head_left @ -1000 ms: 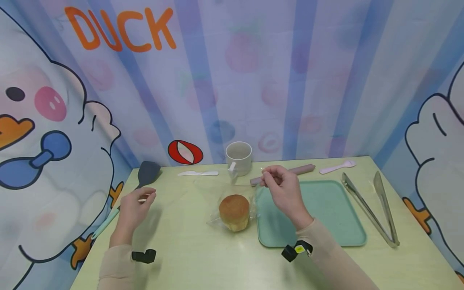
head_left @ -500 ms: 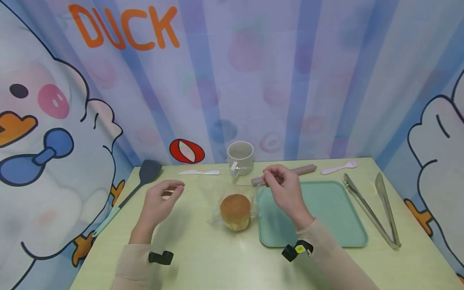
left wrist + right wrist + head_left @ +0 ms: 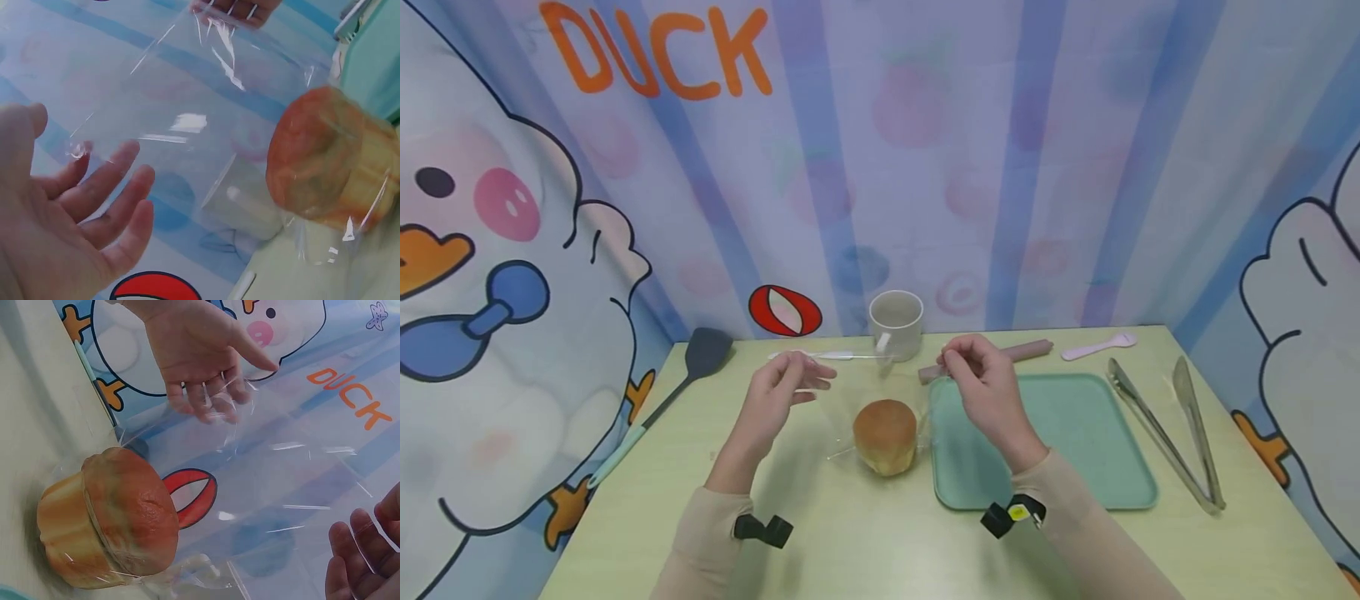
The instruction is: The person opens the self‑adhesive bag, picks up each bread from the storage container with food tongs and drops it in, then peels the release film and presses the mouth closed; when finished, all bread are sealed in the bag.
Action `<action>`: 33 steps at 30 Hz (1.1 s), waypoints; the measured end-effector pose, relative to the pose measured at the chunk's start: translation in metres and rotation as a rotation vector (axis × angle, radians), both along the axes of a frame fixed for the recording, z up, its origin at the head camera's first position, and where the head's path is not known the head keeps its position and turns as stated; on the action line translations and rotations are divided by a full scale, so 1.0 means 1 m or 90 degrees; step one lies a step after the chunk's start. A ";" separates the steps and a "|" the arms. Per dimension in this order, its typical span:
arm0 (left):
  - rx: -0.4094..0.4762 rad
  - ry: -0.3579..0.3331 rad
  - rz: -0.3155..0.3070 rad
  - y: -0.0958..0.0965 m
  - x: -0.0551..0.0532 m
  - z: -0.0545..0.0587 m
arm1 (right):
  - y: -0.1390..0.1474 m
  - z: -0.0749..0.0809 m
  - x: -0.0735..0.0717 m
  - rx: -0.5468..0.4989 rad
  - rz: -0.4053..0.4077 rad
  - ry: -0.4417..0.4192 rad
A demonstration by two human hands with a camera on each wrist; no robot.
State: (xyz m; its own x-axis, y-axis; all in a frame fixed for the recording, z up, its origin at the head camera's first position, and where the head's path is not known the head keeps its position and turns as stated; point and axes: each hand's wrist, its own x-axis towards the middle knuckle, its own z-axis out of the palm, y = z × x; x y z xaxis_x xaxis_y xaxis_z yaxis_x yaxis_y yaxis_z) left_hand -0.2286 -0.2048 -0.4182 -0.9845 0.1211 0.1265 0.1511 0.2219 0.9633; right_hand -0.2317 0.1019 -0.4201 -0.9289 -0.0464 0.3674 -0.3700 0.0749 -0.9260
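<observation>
A brown-topped bread roll [image 3: 885,437] sits inside a clear plastic bag [image 3: 189,122], low in the bag near the table. The bag's mouth spreads upward between both hands. My right hand [image 3: 988,392] pinches one corner of it between thumb and forefinger, over the tray's left edge. My left hand [image 3: 775,400] is at the opposite side; in the left wrist view its thumb stands apart from loosely spread fingers [image 3: 128,206], and the bag's corner lies against the fingertips. The bag's edges are hard to make out in the head view.
A green tray [image 3: 1075,442] lies right of the bread, with metal tongs [image 3: 1165,433] beyond it. Along the back are a white knife [image 3: 835,356], a mug [image 3: 897,325], a mauve stick [image 3: 1030,350] and a pink spoon [image 3: 1099,347]. A spatula [image 3: 658,408] lies far left.
My left hand has moved right, from beside the spatula to the bag's left side, and its fingers now reach the bag. The right hand has kept its pinch and barely moved.
</observation>
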 end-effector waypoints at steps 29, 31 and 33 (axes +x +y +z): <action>0.233 0.168 0.023 -0.012 -0.002 -0.011 | 0.000 -0.001 -0.003 0.003 0.009 0.007; 0.209 0.152 -0.002 -0.013 -0.004 -0.018 | 0.000 -0.001 -0.003 0.004 0.010 0.005; 0.161 0.132 -0.018 -0.013 -0.004 -0.024 | 0.000 -0.002 -0.003 0.007 0.009 0.003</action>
